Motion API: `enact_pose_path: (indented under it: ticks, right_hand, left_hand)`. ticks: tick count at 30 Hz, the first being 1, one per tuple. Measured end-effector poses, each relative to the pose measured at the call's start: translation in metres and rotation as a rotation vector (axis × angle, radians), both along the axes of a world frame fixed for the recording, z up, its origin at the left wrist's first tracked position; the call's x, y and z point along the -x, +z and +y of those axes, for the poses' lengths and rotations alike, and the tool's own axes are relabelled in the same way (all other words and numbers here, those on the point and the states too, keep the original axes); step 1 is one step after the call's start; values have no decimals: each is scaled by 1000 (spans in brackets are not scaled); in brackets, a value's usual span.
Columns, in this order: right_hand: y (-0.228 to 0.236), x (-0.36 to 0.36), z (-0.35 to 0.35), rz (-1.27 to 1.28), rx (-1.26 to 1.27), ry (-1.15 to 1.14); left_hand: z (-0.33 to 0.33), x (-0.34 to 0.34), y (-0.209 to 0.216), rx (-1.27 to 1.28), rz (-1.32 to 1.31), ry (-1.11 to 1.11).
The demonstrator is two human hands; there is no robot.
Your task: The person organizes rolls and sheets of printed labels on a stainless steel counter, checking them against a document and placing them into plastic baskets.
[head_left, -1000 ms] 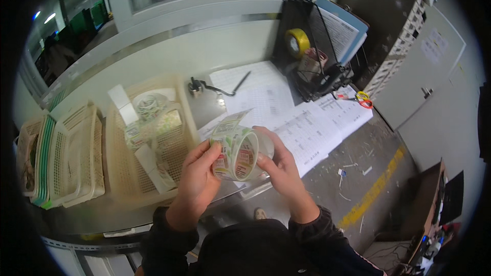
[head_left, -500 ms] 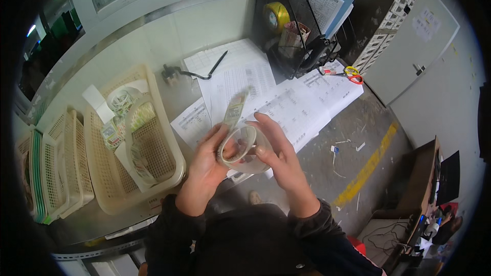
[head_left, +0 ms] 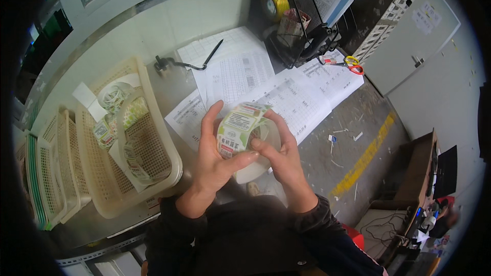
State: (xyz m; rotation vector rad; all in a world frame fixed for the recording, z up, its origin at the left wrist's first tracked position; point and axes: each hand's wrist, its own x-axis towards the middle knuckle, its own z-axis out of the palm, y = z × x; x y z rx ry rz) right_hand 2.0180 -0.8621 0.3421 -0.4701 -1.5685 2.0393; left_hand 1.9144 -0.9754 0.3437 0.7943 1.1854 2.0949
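Observation:
Both hands hold a roll of green-and-white labels (head_left: pixel 236 127) above the front edge of the worktable. Its pale, translucent side (head_left: pixel 250 171) faces down toward me, and its hollow middle shows. My left hand (head_left: pixel 214 159) grips the left side, thumb across the lower front and index finger pointing up. On the other side, my right hand (head_left: pixel 283 157) closes round the rim with its thumb at the opening. Some fingers of both hands are hidden behind the roll.
Left of my hands, a cream plastic basket (head_left: pixel 86 166) contains more label material (head_left: pixel 134 112). Stacked baskets (head_left: pixel 57 168) stand beyond it. Printed sheets (head_left: pixel 284 99), a black pen (head_left: pixel 214 53), scissors (head_left: pixel 353 65) and a black wire rack (head_left: pixel 307 46) with yellow tape (head_left: pixel 276 4) occupy the table.
The label strip that stuck up above the roll now lies around its outside. My left hand has shifted up along the roll, and the roll has turned so its printed face shows.

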Motion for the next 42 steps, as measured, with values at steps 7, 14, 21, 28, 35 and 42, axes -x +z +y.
enact_pose_path:
  ticks: [7,14,21,28,35,42]
  right_hand:
    - [-2,-5,2,28,73,41]
    - [-13,-7,7,102,330,110]
    - [-17,-8,7,121,327,115]
    - [-20,-1,-19,118,-60,-26]
    - [-18,-7,-22,21,-314,-55]
    - [-15,-7,-39,-38,-664,-181]
  left_hand:
    - [3,9,4,5,-8,52]
    - [5,11,11,16,-119,-10]
    - [7,10,9,24,-161,4]
    - [13,19,-7,71,-234,57]
    - [15,34,-32,-74,-567,-67]
    - [22,38,-46,-172,-673,-239]
